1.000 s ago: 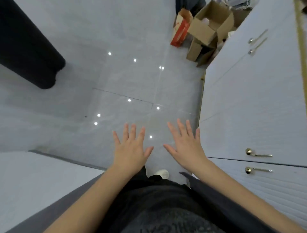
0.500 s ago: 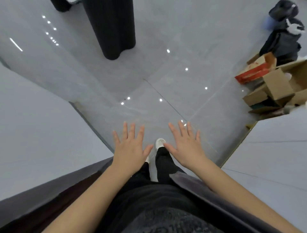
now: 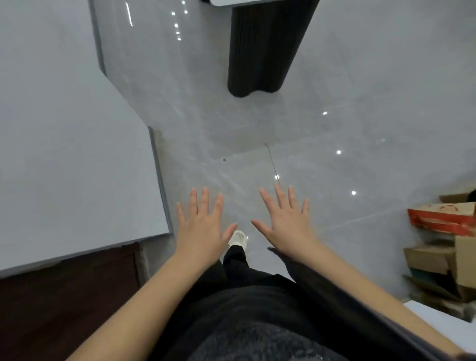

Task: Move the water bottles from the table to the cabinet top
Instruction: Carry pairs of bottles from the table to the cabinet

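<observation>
No water bottle shows in the head view. My left hand (image 3: 202, 226) and my right hand (image 3: 288, 223) are held out side by side in front of me, palms down, fingers spread, holding nothing, above the grey tiled floor. A dark fluted table base (image 3: 265, 49) stands on the floor straight ahead at the top, with a sliver of white tabletop (image 3: 224, 2) at the frame's upper edge. A small corner of the white cabinet (image 3: 448, 324) shows at the lower right.
A grey wall (image 3: 64, 134) fills the left side, with a dark brown panel (image 3: 64, 296) below it. Cardboard boxes (image 3: 443, 239), one red and white, are piled at the right edge. My white shoe (image 3: 238, 238) is on the glossy floor between my hands.
The view has swung to the left: the cabinet with its brass handles has slid out to the right, the wall and table base have come in. My hands stay spread and empty.
</observation>
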The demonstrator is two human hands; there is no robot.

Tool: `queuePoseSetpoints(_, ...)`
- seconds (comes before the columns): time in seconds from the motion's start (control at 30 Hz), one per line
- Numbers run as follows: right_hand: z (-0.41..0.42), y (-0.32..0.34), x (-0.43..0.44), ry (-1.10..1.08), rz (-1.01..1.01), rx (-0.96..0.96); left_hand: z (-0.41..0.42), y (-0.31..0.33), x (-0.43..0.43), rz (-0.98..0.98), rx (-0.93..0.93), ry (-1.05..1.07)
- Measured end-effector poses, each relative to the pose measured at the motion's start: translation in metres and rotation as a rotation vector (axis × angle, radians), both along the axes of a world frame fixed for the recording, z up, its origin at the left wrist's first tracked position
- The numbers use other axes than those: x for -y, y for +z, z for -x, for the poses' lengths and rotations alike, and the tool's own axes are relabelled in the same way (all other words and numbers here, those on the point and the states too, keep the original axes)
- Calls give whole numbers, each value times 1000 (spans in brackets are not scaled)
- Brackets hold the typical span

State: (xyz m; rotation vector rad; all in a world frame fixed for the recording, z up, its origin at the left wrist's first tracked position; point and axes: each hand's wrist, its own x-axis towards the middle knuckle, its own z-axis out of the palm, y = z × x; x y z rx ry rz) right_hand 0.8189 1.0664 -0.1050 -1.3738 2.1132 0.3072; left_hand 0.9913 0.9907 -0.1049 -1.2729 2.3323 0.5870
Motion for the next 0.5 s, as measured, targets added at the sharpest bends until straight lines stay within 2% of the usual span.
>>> queuePoseSetpoints(0.27, 40, 1, 46, 56, 3, 2, 42, -1, 33, 23, -23, 54)
queuePoseSetpoints(0.5, 73, 0, 117, 38, 7, -22, 76, -8, 105, 29, -49, 42)
